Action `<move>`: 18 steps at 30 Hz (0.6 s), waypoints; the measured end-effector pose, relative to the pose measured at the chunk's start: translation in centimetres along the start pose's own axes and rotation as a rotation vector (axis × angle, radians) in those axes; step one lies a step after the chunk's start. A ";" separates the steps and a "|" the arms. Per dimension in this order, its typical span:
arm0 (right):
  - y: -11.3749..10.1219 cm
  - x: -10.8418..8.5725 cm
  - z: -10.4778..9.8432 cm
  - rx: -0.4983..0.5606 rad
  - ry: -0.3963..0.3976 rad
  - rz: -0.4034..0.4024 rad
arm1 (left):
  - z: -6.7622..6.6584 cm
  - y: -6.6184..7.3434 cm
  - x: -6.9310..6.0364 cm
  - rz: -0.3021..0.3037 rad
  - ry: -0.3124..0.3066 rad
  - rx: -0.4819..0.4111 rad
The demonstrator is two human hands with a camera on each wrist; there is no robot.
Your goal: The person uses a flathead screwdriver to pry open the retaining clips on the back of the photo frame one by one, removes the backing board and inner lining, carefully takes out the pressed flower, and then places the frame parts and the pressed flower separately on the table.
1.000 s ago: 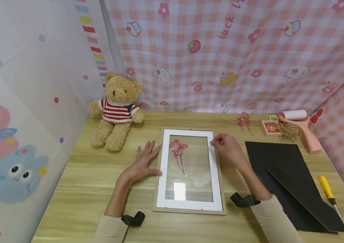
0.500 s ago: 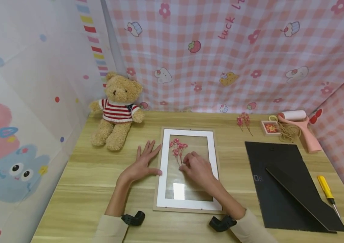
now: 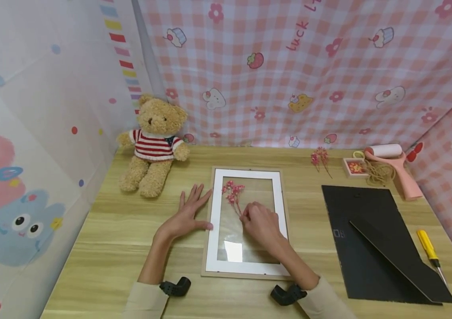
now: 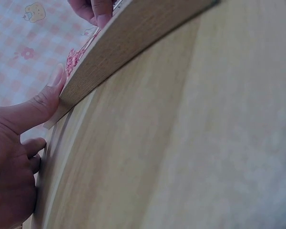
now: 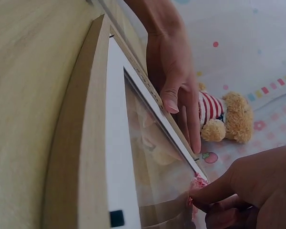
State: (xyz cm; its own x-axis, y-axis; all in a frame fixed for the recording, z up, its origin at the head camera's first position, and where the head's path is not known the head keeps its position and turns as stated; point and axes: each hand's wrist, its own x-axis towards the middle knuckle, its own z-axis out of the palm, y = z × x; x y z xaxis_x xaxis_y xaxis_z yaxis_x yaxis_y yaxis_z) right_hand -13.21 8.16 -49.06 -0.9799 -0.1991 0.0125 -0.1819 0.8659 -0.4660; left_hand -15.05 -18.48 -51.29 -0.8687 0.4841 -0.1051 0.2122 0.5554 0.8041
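A light wood picture frame (image 3: 246, 268) with a white mat and clear pane lies flat on the table. On the pane, toward its upper left, is a sprig of small pink dried flowers (image 3: 232, 191). My right hand (image 3: 262, 225) pinches the thin stem of that sprig between thumb and fingertips; in the right wrist view, the fingers partly cover the flowers (image 5: 198, 183). My left hand (image 3: 186, 217) rests at the frame's left side with fingers spread. Its thumb touches the frame's edge, as the left wrist view also shows.
A teddy bear (image 3: 156, 144) sits at the back left. A second pink sprig (image 3: 321, 159), a small box (image 3: 356, 168), twine (image 3: 381, 173) and a pink-handled roller (image 3: 407, 179) lie at the back right. A black backing board (image 3: 341, 261) and yellow screwdriver (image 3: 428, 246) lie at right.
My right hand has moved left from the frame's right edge to the sprig's stem and taken hold of it. The sprig has shifted slightly. My left hand has stayed in place.
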 end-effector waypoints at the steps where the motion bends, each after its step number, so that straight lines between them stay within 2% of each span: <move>1: 0.1 0.0 0.0 0.006 0.001 0.001 | 0.0 0.0 0.0 -0.001 -0.001 0.002; 6: 0.6 0.3 -0.1 0.073 -0.037 0.010 | 0.0 0.1 0.0 -0.005 -0.006 -0.003; 8: 0.9 0.5 -0.3 0.141 -0.071 0.023 | 0.0 0.0 0.0 -0.007 -0.006 -0.003; 14: 2.4 1.2 -1.1 0.440 -0.165 0.072 | 0.1 0.0 0.1 -0.010 -0.007 -0.001; 18: 3.1 1.6 -1.4 0.528 -0.200 0.120 | 0.0 -0.1 0.1 -0.012 -0.006 -0.007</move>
State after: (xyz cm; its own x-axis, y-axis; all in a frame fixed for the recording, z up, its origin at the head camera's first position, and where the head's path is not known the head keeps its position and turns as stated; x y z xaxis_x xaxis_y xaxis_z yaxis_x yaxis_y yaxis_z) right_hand -15.49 11.14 -49.25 -0.9473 -0.2406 -0.2114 0.0459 0.5514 -0.8330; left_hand -15.11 -18.46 -51.36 -0.8687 0.4811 -0.1180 0.1984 0.5563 0.8070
